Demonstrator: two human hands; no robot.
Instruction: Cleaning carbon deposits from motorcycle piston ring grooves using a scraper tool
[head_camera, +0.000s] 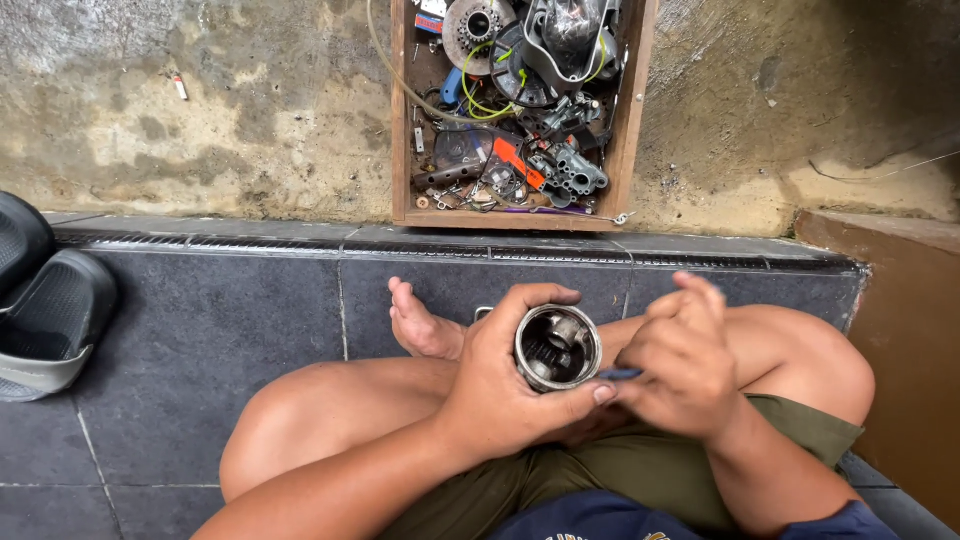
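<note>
A hollow metal piston (557, 346) is clasped over the lap by the closed fingers of the left hand (497, 385), while a thin dark tool (620, 374) is pinched at its rim by the right hand (680, 360), the inside work seemingly unfinished.

Olive-green shorts (600, 475), navy short-sleeved shirt (600, 518) with pale print at hem; forearms, legs, feet bare.

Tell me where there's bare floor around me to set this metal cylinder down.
Bare dark tiles lie between the sandals and your foot, and tile left of your knee. The wooden box is packed with parts. Both the left hand and the right hand are busy with the cylinder.
</note>
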